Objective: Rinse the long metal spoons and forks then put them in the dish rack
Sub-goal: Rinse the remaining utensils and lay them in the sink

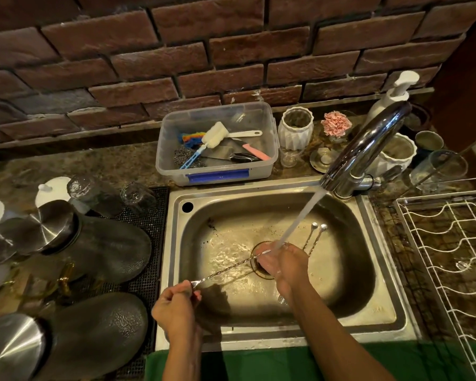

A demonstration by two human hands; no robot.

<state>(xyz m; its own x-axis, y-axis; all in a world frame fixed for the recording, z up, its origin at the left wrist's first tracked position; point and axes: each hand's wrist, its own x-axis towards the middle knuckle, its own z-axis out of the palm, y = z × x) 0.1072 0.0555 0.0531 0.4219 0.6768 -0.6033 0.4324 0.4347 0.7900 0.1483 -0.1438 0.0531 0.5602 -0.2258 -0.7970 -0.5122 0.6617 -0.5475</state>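
My left hand (176, 309) grips the near end of a long twisted metal spoon (226, 269) that stretches across the steel sink (390, 317). My right hand (283, 266) closes around the spoon's far end over the drain, right under the running water stream (300, 218) from the chrome faucet (366, 145). Two more long metal spoons (315, 237) lean in the sink behind my right hand, their small bowls up. The white wire dish rack (451, 243) stands to the right of the sink, with no cutlery visible in it.
A clear plastic tub (217, 174) of brushes and scourers sits behind the sink. White vases, glasses and a soap pump (393, 97) crowd the back right. Dark jars with steel lids (94, 248) and upturned glasses fill the mat on the left.
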